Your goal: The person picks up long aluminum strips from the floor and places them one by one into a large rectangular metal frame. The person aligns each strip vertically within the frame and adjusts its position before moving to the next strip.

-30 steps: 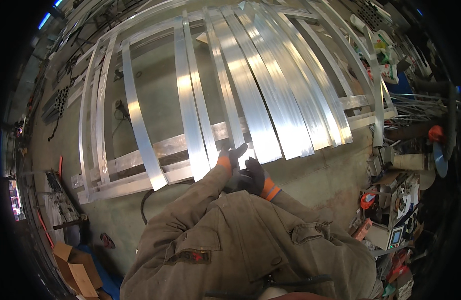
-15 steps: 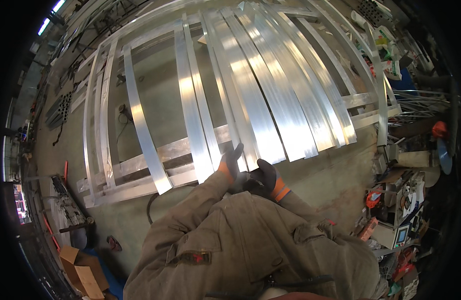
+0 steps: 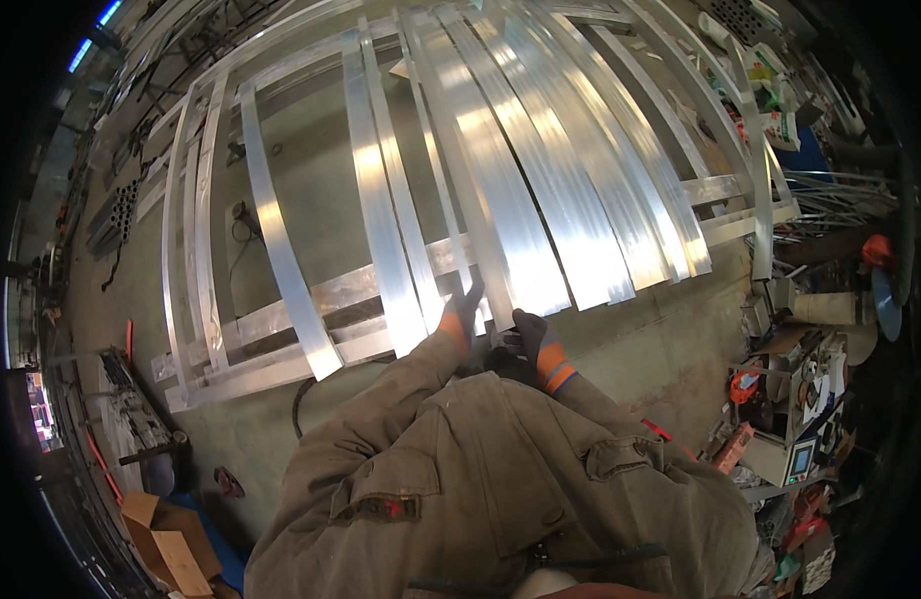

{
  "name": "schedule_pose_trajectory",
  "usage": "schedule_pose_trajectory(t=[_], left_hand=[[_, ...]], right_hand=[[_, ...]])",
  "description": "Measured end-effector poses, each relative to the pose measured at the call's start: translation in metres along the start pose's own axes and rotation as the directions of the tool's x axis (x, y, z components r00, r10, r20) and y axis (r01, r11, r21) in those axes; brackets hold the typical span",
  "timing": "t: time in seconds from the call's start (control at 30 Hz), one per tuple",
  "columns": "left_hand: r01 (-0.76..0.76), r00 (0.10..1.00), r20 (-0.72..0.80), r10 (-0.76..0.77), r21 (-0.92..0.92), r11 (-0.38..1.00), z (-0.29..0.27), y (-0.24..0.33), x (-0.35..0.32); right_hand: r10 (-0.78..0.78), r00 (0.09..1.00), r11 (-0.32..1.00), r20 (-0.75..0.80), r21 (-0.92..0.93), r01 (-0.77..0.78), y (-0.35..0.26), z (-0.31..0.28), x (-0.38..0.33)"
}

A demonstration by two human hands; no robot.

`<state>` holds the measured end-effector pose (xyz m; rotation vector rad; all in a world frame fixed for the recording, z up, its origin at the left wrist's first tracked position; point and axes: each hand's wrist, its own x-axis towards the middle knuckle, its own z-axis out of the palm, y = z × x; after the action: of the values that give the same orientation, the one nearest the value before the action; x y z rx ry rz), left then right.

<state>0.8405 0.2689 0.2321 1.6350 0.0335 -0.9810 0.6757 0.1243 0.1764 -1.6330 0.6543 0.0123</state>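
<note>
Several long, shiny metal strips (image 3: 592,262) lie side by side across a metal frame (image 3: 251,387). My left hand (image 3: 464,307), in a dark glove with an orange cuff, is closed around a narrow metal strip (image 3: 446,190) near its close end. Just right of it, my right hand (image 3: 532,339), gloved alike, has its fingers curled at the near end of a wider metal strip (image 3: 492,285). Its fingertips are partly hidden. Farther left, a single strip (image 3: 281,240) and a wide strip (image 3: 372,190) rest apart on the frame.
On the right stand cluttered shelves with a small control box (image 3: 802,459) and a blue disc (image 3: 885,307). An open cardboard box (image 3: 171,544) sits at the lower left. Perforated dark tubes (image 3: 119,218) and a cable (image 3: 301,407) lie by the frame.
My right hand has risen slightly, its fingers now curled at the end of the wider strip. My left hand has shifted a little upward along the narrow strip. The view has tilted slightly.
</note>
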Motion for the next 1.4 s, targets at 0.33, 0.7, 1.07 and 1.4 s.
schedule_pose_trajectory(t=[0.33, 0.7, 1.07, 1.4], left_hand=[[-0.202, 0.654, -0.396, 0.644, 0.729, 0.654, -0.079, 0.010, -0.038], [0.286, 0.671, -0.742, -0.003, 0.255, 0.924, -0.114, -0.127, -0.044], [-0.268, 0.740, -0.427, 0.520, 0.521, 0.810, -0.090, -0.084, -0.073], [-0.592, 0.798, -0.026, 0.602, 0.157, 0.791, -0.126, -0.100, -0.069]], right_hand=[[-0.512, 0.855, 0.729, -0.088, -0.570, 0.378, -0.080, -0.021, -0.022], [-0.099, 0.944, 0.753, 0.314, -0.597, 0.278, -0.128, 0.108, 0.012], [-0.073, 0.959, 0.759, 0.273, -0.609, 0.231, -0.124, 0.116, 0.023], [-0.031, 0.985, 0.731, 0.170, -0.669, 0.138, -0.120, 0.138, 0.023]])
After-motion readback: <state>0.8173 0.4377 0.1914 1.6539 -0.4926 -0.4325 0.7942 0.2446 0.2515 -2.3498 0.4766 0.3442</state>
